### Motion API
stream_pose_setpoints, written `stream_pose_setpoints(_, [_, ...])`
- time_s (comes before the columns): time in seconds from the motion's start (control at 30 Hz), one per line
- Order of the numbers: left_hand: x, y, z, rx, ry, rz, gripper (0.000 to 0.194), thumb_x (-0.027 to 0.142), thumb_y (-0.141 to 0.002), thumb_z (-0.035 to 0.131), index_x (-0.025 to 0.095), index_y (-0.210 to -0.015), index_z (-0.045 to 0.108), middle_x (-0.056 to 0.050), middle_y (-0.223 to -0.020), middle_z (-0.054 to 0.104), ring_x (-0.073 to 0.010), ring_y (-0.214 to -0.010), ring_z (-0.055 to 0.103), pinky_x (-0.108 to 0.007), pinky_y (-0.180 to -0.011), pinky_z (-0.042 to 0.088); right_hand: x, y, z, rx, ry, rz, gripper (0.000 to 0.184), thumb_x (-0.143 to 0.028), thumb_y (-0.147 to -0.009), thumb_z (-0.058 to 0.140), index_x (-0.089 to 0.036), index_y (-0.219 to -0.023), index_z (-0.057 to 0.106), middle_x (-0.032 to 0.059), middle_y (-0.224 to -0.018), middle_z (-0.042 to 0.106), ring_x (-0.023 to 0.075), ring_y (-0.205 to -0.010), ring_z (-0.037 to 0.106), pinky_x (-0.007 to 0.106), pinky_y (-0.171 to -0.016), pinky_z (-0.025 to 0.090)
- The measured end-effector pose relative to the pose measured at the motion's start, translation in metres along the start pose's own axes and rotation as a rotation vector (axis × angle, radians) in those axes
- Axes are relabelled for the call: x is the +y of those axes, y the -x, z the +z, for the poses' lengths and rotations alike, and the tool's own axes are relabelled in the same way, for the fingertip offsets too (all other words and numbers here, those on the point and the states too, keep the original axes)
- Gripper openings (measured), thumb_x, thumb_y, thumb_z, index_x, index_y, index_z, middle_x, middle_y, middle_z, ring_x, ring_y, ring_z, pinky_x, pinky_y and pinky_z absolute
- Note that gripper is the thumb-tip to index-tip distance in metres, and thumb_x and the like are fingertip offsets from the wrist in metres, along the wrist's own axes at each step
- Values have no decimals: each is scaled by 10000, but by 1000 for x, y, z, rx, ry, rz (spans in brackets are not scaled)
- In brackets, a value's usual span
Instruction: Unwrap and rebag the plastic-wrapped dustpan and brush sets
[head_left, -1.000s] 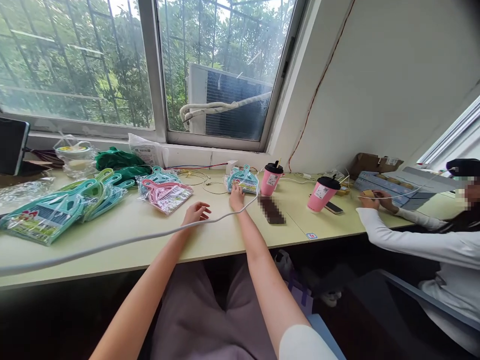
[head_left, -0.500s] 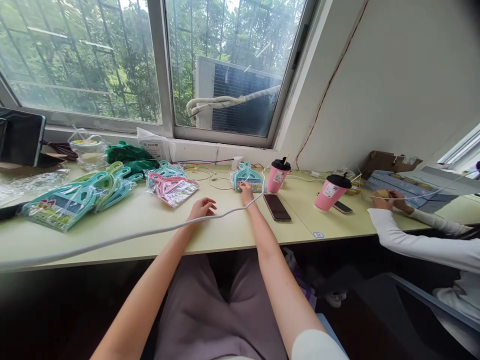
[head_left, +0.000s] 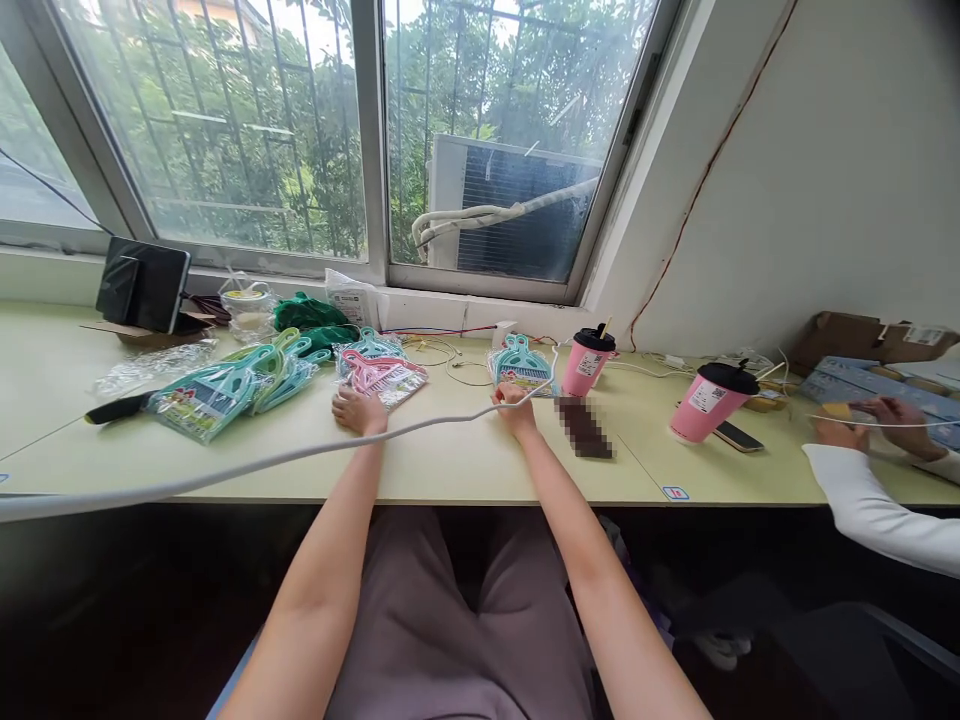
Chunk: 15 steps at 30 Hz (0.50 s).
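My left hand rests on the pale green table, fingers loosely curled, just below a pink dustpan-and-brush set in a plastic bag. My right hand sits at the lower edge of a bagged teal dustpan set. A white cord crosses the table and runs through or across my right hand, though its grip is hard to make out. Further left lies a pile of bagged teal dustpan sets.
Two pink lidded cups stand right of my hands, with a pixelated object and a phone nearby. A co-worker's hands work at the far right. A tablet and green cloth lie by the window.
The view has swung left, shifting everything rightward. My left hand has moved up to the pink set's edge. My right hand sits lower on the teal set, and less of the co-worker shows.
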<state>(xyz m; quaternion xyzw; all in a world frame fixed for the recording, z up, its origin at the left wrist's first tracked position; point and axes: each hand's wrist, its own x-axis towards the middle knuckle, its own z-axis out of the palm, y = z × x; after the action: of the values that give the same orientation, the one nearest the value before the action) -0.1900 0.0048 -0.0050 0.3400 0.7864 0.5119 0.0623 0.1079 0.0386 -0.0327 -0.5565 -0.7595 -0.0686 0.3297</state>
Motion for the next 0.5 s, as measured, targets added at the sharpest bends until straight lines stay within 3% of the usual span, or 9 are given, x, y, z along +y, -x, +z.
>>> stream_pose_setpoints(0.13, [-11, -13, 3, -167, 34, 86, 549, 156, -813, 596, 138, -1345, 460, -254, -1368, 514, -388, -1313, 471, -529, -1060, 354, -8, 5, -5, -26, -37, -7, 147, -238, -938, 488, -201, -878, 617, 67, -911, 682, 221, -885, 606, 311, -808, 420])
stream_pose_setpoints(0.27, [-7, 2, 14, -375, 127, 201, 440, 145, -776, 645, 160, -1212, 586, -193, -1242, 620, -348, -1214, 565, -483, -1023, 411, -17, 6, -7, -20, -125, -6, 170, -223, -950, 478, -195, -1010, 635, 58, -940, 693, 208, -921, 619, 303, -837, 440])
stream_pose_setpoints(0.37, [1, 20, 20, -452, 185, 366, 376, 191, -730, 721, 180, -1100, 651, -177, -1272, 605, -367, -1301, 481, -527, -1081, 353, -28, 9, -6, -67, -163, -118, 222, -233, -938, 525, -214, -1128, 637, 62, -1066, 691, 204, -1045, 608, 313, -933, 433])
stream_pose_setpoints(0.43, [7, 30, 20, -416, 172, 500, 365, 240, -702, 766, 193, -1053, 677, -174, -1403, 516, -375, -1404, 350, -531, -1133, 291, -36, 11, -6, -116, -146, -205, 217, -232, -912, 578, -223, -1110, 666, 71, -1146, 674, 210, -1123, 583, 330, -995, 412])
stream_pose_setpoints(0.5, [12, 38, 18, -507, 211, 601, 357, 287, -699, 780, 212, -1038, 694, -149, -1449, 490, -350, -1426, 329, -500, -1156, 276, -42, 12, -8, -140, -134, -240, 187, -230, -890, 615, -223, -1059, 695, 81, -1173, 662, 219, -1165, 565, 348, -1027, 399])
